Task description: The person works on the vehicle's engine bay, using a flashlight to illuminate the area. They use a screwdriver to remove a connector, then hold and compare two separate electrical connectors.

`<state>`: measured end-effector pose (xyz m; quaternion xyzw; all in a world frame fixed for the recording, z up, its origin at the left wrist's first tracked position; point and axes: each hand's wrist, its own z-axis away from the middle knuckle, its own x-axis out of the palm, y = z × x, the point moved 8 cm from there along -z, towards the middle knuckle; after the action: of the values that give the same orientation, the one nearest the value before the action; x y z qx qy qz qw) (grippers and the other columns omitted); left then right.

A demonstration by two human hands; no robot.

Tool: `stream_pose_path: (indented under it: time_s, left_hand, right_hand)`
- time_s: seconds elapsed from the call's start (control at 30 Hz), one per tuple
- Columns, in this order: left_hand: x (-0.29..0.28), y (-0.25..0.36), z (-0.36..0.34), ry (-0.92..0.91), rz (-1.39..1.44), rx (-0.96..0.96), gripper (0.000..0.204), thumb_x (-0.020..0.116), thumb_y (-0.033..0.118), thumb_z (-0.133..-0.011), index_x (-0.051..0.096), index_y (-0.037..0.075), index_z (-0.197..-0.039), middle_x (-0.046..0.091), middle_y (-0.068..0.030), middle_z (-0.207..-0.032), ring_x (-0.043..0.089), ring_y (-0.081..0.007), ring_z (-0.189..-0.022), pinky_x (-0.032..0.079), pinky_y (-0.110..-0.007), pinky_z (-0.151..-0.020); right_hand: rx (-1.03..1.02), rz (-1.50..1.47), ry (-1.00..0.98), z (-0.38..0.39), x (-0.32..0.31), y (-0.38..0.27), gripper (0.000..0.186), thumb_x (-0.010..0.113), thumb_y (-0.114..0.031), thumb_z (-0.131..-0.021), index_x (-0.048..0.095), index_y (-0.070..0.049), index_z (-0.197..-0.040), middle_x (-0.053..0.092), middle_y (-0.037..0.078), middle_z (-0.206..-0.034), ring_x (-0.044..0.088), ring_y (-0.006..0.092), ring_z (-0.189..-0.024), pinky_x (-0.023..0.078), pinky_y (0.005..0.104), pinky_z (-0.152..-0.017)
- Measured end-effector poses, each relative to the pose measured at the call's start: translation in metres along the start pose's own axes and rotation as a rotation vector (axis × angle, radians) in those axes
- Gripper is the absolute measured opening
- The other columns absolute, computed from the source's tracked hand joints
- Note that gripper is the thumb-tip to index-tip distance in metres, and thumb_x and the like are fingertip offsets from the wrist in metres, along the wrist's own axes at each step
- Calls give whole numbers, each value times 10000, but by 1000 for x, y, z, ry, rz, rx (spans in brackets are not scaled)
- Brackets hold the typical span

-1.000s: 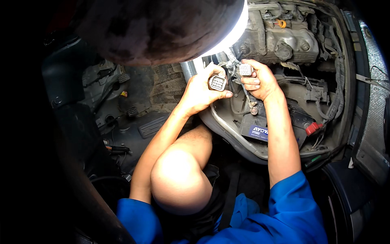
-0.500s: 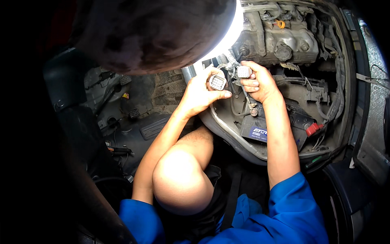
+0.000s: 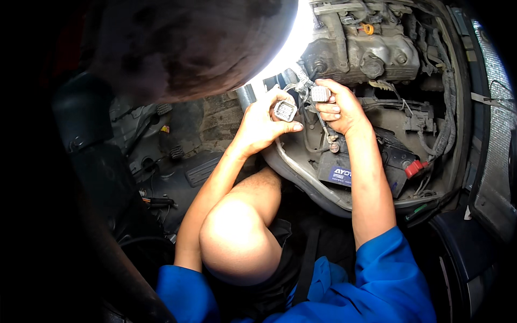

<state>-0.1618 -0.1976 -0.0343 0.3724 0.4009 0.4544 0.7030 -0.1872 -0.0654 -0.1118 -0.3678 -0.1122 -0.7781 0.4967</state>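
Between the thumb and fingers of my left hand [image 3: 260, 123] is a grey multi-pin wiring connector [image 3: 285, 111], its open face turned up toward me. My right hand [image 3: 343, 109] grips a second, lighter grey connector [image 3: 321, 94] with many small holes in its face. The two connectors are close together but apart. A wiring harness [image 3: 302, 81] runs behind them toward the engine. Just below my right fingers a cable end with a round metal terminal [image 3: 334, 146] hangs above the battery.
The engine [image 3: 371, 54] with an orange ring handle [image 3: 368, 29] lies at the far right. A dark battery [image 3: 336, 171] and red terminal cover [image 3: 416, 168] sit nearer. Pedals [image 3: 176, 152] are at left. A large dark rounded shape [image 3: 183, 48] blocks the upper left, beside a bright light.
The whole view has shifted slightly, so the engine bay and my hands appear a little further left. Both hands keep hold of their connectors, with hardly any change between them.
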Motion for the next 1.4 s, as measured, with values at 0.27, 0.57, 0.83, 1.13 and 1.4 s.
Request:
stream_pose_path:
  time_s: [0.27,0.57,0.83,1.13,1.4]
  left_hand:
    - [-1,2,0,-8,-7,31,416,826,50,-621,543,86,-924,608,-9,-880,555,-116,-885,274,-360,-1074]
    - [-1,-2,0,-10,17,-33,411,827,49,-637,538,72,-928,572,-14,-902,533,-109,-876,433,-274,-832]
    - [0,-1,0,7,128,13,417,837,73,-625,547,61,-924,577,36,-786,503,-40,-738,448,-223,-681]
    - [1,-5,-1,-36,90,-17,416,822,31,-649,536,69,-949,531,8,-896,517,-86,-833,453,-231,-728]
    - [0,-7,-1,-21,62,-38,421,821,25,-648,539,75,-957,542,16,-907,517,-73,-843,454,-220,-737]
  right_hand:
    - [39,5,-23,-4,-2,3,311,562,-214,-883,423,-144,-614,393,-56,-498,259,26,-324,162,183,-287]
    - [176,11,-136,-16,-11,7,251,538,-251,-887,501,-86,-701,431,-30,-532,257,30,-298,169,185,-270]
    - [209,27,-156,-14,-10,8,235,547,-253,-876,500,-81,-723,422,-27,-531,257,30,-301,178,184,-272]
    - [214,36,-147,-12,-9,8,249,549,-255,-870,481,-92,-695,398,-34,-515,256,28,-301,175,183,-278]
    - [205,51,-136,-11,-7,8,272,550,-260,-867,451,-107,-666,358,-48,-489,258,31,-302,170,186,-282]
